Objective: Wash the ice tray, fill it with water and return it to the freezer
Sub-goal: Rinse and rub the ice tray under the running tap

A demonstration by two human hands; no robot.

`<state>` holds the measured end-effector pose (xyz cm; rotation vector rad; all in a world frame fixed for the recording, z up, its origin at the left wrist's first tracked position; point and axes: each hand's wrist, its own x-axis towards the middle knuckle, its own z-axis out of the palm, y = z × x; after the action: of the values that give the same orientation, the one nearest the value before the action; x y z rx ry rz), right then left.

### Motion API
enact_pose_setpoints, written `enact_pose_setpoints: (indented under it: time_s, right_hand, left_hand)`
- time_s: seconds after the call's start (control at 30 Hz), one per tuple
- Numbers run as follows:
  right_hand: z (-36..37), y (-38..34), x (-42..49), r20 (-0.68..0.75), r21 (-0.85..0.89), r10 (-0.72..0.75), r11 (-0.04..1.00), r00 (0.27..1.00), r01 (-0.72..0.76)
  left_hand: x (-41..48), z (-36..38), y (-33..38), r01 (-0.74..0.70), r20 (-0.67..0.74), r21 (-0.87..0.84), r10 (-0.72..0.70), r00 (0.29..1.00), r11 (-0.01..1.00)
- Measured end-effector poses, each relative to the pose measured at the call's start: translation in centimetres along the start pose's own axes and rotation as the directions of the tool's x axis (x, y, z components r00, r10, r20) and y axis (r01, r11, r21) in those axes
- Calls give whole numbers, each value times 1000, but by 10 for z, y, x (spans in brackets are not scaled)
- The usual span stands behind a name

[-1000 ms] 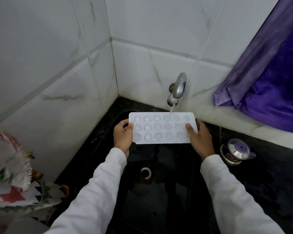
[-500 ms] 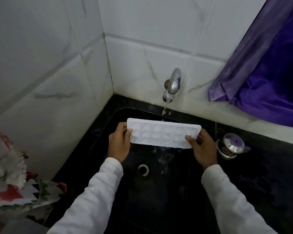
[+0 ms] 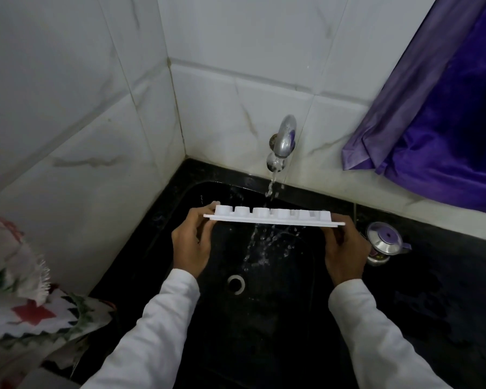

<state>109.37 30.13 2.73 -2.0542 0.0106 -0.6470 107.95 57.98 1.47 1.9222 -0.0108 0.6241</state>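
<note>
Sink [image 3: 278, 327]: black, water splashing into it.
Tray [image 3: 272, 217]: white, over the sink, under the tap, tipped on its edge, water falling from it.
Left hand [image 3: 192, 242]: grips the tray's left end.
Right hand [image 3: 344, 248]: grips its right end.
Tap [image 3: 284, 141]: running.
Pot [image 3: 383, 242]: lid on.

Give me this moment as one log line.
phase: rinse | ice tray: tipped over sink, water falling below | left hand: grips left end | right hand: grips right end | tap: running
</note>
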Motion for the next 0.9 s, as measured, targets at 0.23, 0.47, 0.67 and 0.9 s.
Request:
enact_pose_setpoints:
  time_s: [0.23, 0.47, 0.67, 0.9]
  right_hand:
    - [-3, 5, -4, 38, -10, 16, 1000, 999, -16]
    - [-4, 9, -4, 100, 39, 252, 966, 963, -256]
    - [-2, 5, 11, 158, 45, 392, 914, 906, -404]
    - [13, 5, 31, 91, -197, 274, 947, 957, -253]
  left_hand:
    - [-3, -1, 3, -66, -10, 36, 66, 998, 997]
    - [-9, 0, 2, 139, 138, -31, -134, 981, 990]
    - [2, 13, -2, 337, 248, -148, -295, 923, 930]
    - [23, 37, 0, 492, 183, -155, -464, 867, 857]
